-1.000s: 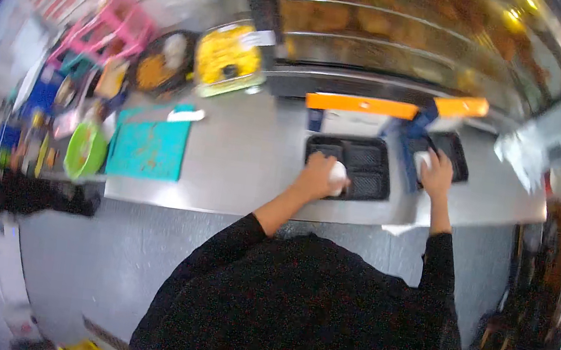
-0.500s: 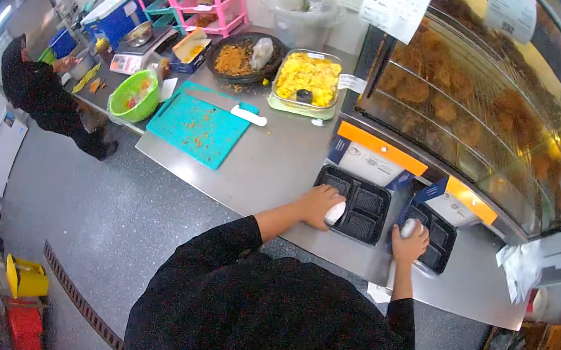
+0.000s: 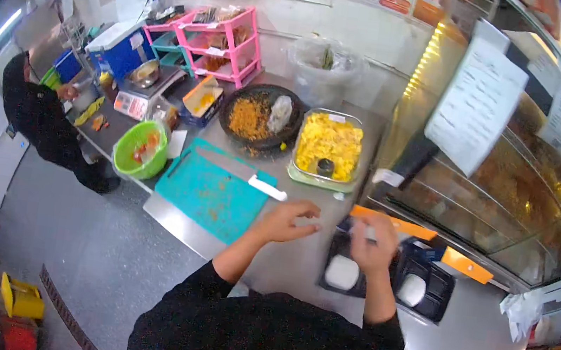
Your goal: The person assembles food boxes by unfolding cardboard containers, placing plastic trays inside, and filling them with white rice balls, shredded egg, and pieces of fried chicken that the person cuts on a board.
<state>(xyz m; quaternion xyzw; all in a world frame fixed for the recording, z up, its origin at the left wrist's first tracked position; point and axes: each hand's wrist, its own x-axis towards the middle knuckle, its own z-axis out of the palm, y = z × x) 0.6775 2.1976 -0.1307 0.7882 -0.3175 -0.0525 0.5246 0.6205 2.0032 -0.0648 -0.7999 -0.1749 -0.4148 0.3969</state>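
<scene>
My left hand [image 3: 289, 220] hovers over the steel counter beside the white knife handle, fingers spread and holding nothing. Above the left black compartment tray [image 3: 327, 270] is my right hand [image 3: 374, 242], its fingers smeared by motion. A smooth white rounded mound [image 3: 342, 272] sits in the near left part of that tray. The right black tray [image 3: 437, 305] holds a similar white mound [image 3: 412, 290]; whether either is rice is unclear. My right hand and forearm hide part of the left tray. Orange-and-dark-blue card sleeves [image 3: 467, 264] stand behind the trays.
Left on the counter lie a teal cutting board [image 3: 210, 201] with crumbs and a large knife [image 3: 268, 187]. Behind are a dark bowl of orange crumbs [image 3: 249, 118] and a yellow-filled container [image 3: 330, 146]. A glass cabinet [image 3: 489, 202] rises right. A person [image 3: 47, 116] stands far left.
Both hands have let go of the white mounds, which now rest in the trays. My left hand moved left toward the knife, my right hand left over the first tray. The view has shifted.
</scene>
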